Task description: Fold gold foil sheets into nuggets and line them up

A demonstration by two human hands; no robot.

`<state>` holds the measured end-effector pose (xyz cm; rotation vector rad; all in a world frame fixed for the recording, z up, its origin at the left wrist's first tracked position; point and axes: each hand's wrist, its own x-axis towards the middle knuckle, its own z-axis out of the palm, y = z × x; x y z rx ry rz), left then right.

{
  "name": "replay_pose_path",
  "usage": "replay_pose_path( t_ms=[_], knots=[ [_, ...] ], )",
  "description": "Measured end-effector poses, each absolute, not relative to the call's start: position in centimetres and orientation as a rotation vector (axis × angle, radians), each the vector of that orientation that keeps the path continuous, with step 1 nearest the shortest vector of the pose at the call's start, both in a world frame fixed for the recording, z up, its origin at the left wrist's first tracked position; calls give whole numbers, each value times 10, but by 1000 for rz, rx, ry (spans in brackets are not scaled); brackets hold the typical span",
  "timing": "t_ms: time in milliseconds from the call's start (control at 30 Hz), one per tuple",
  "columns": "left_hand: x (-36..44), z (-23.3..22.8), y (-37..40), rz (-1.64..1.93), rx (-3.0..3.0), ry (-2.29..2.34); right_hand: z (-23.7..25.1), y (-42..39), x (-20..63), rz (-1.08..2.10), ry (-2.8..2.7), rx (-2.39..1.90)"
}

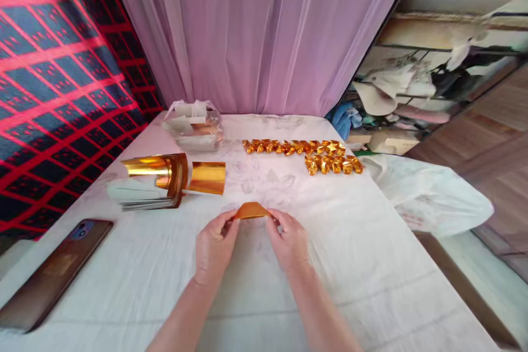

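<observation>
The left hand and the right hand pinch opposite ends of a gold paper over the table, with a paper stack beyond to the left and shiny gold ornaments in two rows to the right.

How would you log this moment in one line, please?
left hand: pinching gold foil paper; right hand: pinching same paper; folded gold pieces: two rows beyond

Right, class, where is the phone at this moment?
In the head view, the phone lies on the table near its left edge, nearer the camera than the stack of gold sheets, left of the left hand.
</observation>
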<state>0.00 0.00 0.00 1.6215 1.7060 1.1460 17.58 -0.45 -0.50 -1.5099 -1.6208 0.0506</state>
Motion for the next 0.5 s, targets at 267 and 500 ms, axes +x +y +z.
replay_pose_path(
  t_ms=[267,500],
  knots=[
    [1,6,1,1288,1779,1673,-5,-6,178,-11,-1678,-1458],
    [1,8,0,1267,1848,1693,-4,-6,177,-22,-1688,-1450]
  ],
)
